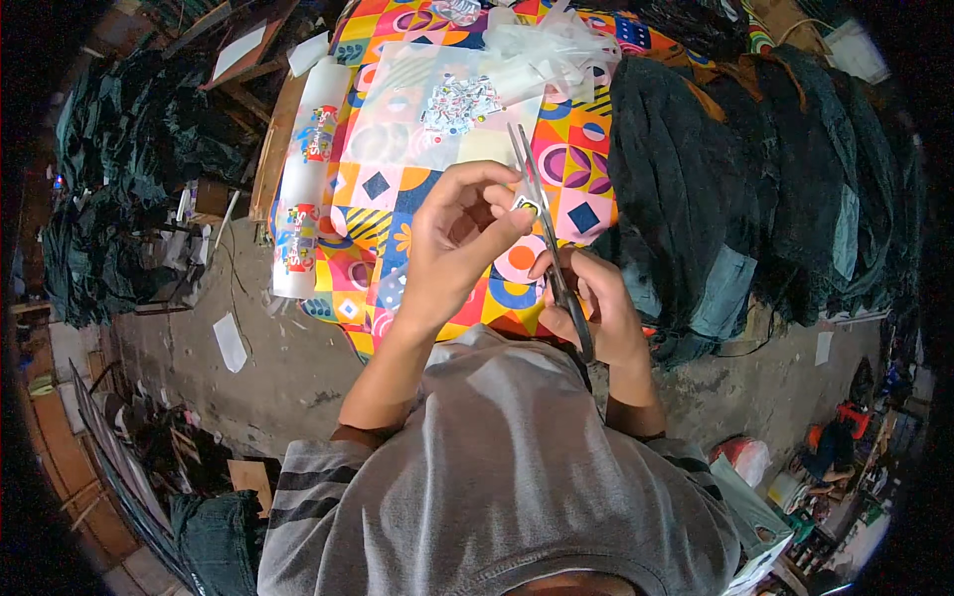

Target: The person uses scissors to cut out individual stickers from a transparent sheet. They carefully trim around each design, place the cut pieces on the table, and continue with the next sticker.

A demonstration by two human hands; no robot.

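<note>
Between its thumb and fingers, my left hand (462, 238) pinches a small printed sticker (528, 205), white with a dark and yellow design. My right hand (596, 298) grips a pair of scissors (548, 223) by the dark handles. The scissor blades point away from me, slightly parted at the tips, and pass just right of the sticker; whether they touch it I cannot tell. Beyond my hands, a heap of small printed cut pieces (462, 103) lies on a translucent sheet (395, 93). Under the sheet spreads a colourful geometric-patterned cloth (447, 201).
Crumpled clear plastic strips (551, 52) lie at the back of the cloth. A white roll with printing (302, 186) runs along its left edge. Piled dark denim garments (693, 171) border the right side, with more dark cloth (134, 149) at far left. Paper scraps (229, 343) lie on the concrete floor.
</note>
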